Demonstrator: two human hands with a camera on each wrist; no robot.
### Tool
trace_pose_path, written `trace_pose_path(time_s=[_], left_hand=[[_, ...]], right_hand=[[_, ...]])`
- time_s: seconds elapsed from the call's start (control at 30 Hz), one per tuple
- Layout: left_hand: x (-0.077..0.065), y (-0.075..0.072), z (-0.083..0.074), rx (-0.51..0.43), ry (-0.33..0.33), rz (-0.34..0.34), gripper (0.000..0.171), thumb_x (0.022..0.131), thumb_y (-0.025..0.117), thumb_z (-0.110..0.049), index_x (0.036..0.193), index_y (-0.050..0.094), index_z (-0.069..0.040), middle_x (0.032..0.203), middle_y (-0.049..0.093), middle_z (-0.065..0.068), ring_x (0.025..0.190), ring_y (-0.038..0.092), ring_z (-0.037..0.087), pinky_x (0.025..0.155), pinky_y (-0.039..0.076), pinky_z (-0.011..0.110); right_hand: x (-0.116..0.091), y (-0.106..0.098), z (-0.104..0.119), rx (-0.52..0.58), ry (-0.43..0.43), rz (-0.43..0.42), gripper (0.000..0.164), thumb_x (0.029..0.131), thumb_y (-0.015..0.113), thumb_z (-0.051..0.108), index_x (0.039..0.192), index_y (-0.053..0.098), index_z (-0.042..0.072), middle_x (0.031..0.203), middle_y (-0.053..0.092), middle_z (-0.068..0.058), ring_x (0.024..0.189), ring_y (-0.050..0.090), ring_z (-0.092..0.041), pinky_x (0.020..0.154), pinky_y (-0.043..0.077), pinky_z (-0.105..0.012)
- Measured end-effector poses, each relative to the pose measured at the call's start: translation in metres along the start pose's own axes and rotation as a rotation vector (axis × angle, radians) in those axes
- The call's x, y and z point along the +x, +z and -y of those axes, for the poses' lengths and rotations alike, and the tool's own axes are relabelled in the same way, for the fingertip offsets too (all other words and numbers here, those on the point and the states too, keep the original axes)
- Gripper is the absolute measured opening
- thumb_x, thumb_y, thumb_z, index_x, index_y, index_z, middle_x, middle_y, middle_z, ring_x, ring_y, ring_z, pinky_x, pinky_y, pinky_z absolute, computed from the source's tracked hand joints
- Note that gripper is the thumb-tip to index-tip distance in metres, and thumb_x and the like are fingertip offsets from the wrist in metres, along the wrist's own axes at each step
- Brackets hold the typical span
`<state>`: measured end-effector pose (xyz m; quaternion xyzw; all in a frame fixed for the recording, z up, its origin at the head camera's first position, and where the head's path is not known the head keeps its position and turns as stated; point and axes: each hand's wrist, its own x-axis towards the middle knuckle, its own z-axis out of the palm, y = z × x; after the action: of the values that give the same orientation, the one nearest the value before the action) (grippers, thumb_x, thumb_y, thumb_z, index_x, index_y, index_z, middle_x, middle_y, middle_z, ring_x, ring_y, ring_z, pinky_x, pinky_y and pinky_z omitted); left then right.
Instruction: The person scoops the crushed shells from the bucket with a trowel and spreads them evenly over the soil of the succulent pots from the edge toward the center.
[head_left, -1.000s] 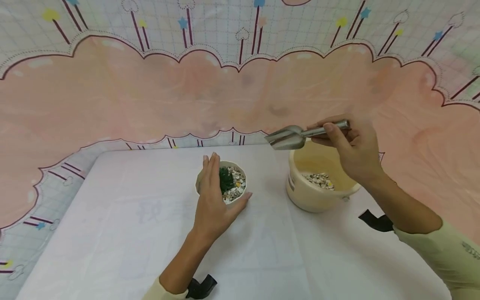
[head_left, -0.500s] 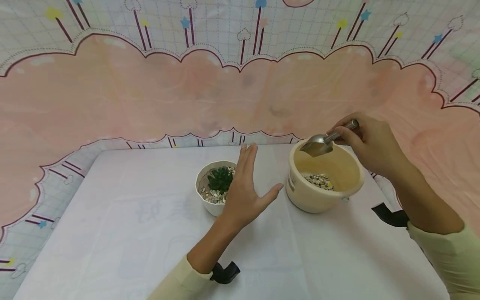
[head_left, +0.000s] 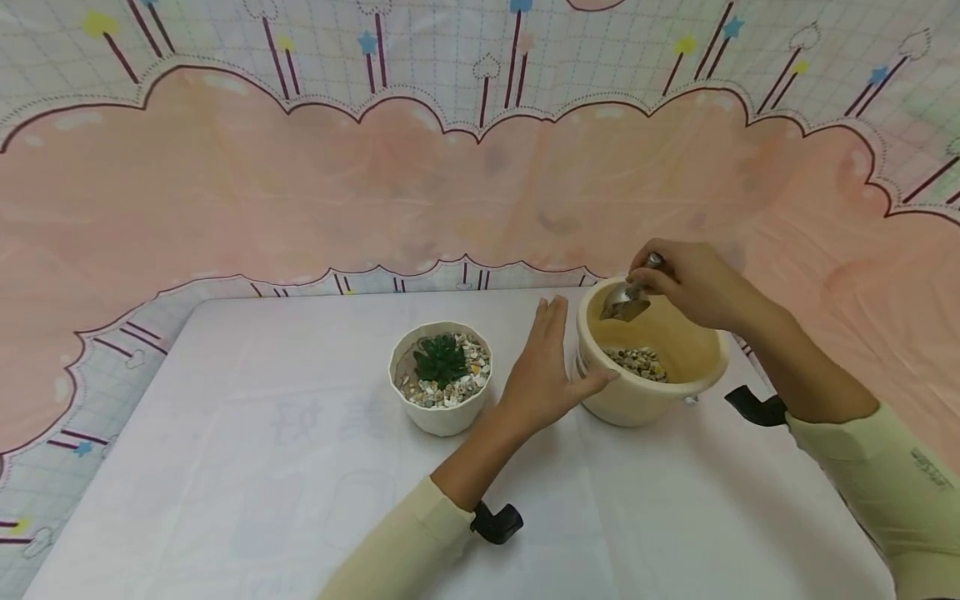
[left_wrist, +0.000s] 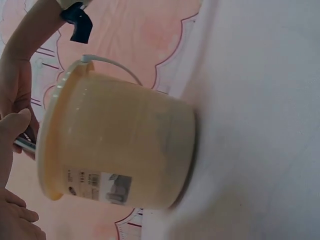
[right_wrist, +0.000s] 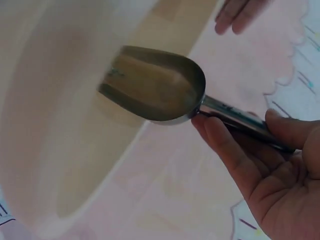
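Observation:
My right hand (head_left: pixel 693 283) grips the handle of a metal scoop (head_left: pixel 625 302), whose blade tips down inside the mouth of a cream plastic bucket (head_left: pixel 630 408). In the right wrist view the scoop (right_wrist: pixel 155 85) shows a bare, shiny bowl. Small mixed pebbles (head_left: pixel 637 363) lie on the bucket's bottom. My left hand (head_left: pixel 542 375) is at the bucket's left side, fingers straight and thumb spread, the thumb overlapping the rim in the head view. To its left stands a white pot (head_left: pixel 442 421) with a green succulent (head_left: pixel 440 358) and pebbles around it.
A white cloth (head_left: pixel 262 467) covers the table. Behind it hangs a pink and white curtain (head_left: pixel 375 192) with candle drawings. The bucket's thin handle (left_wrist: pixel 112 64) hangs at its side, and a label (left_wrist: pixel 100 186) is stuck on its wall.
My left hand has moved right, from the pot to the bucket's side. My right hand has brought the scoop back and lowered it into the bucket's mouth.

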<state>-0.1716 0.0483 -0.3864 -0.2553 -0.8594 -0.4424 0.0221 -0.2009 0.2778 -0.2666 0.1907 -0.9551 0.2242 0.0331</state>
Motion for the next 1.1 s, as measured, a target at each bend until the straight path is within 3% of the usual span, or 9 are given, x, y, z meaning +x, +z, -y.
trace_pose_path(time_s=[0.2, 0.43, 0.7, 1.1], left_hand=[[0.008, 0.015, 0.001, 0.011, -0.043, 0.054, 0.118, 0.088, 0.083, -0.055, 0.17, 0.012, -0.009, 0.175, 0.014, 0.009, 0.161, 0.002, 0.022, 0.124, 0.024, 0.048], [0.01, 0.02, 0.005, -0.01, -0.014, 0.037, 0.11, 0.086, 0.084, -0.055, 0.168, 0.022, -0.014, 0.172, 0.024, 0.006, 0.16, 0.009, 0.026, 0.123, 0.026, 0.047], [0.01, 0.027, 0.008, -0.08, 0.029, 0.043, 0.121, 0.085, 0.086, -0.051, 0.17, 0.01, -0.013, 0.175, 0.014, 0.009, 0.161, 0.005, 0.026, 0.122, 0.027, 0.05], [0.01, 0.032, 0.007, -0.039, 0.055, 0.007, 0.125, 0.083, 0.087, -0.054, 0.17, 0.008, -0.011, 0.175, 0.013, 0.009, 0.16, 0.001, 0.024, 0.123, 0.027, 0.05]], right_hand=[[0.016, 0.011, -0.01, 0.001, -0.051, 0.126, 0.018, 0.109, 0.06, 0.014, 0.118, 0.066, 0.0, 0.096, 0.073, -0.01, 0.085, 0.071, -0.027, 0.074, 0.057, -0.042], [0.026, 0.024, -0.018, -0.031, -0.048, 0.215, 0.016, 0.109, 0.06, 0.012, 0.117, 0.066, 0.0, 0.091, 0.07, -0.01, 0.075, 0.063, -0.021, 0.067, 0.053, -0.039], [0.031, 0.032, -0.027, -0.059, -0.055, 0.315, 0.021, 0.11, 0.058, 0.014, 0.121, 0.067, -0.002, 0.099, 0.071, -0.01, 0.082, 0.067, -0.025, 0.071, 0.054, -0.04], [0.033, 0.034, -0.035, -0.061, -0.119, 0.405, 0.011, 0.108, 0.061, 0.01, 0.111, 0.07, 0.004, 0.098, 0.068, -0.005, 0.085, 0.063, -0.021, 0.078, 0.054, -0.041]])
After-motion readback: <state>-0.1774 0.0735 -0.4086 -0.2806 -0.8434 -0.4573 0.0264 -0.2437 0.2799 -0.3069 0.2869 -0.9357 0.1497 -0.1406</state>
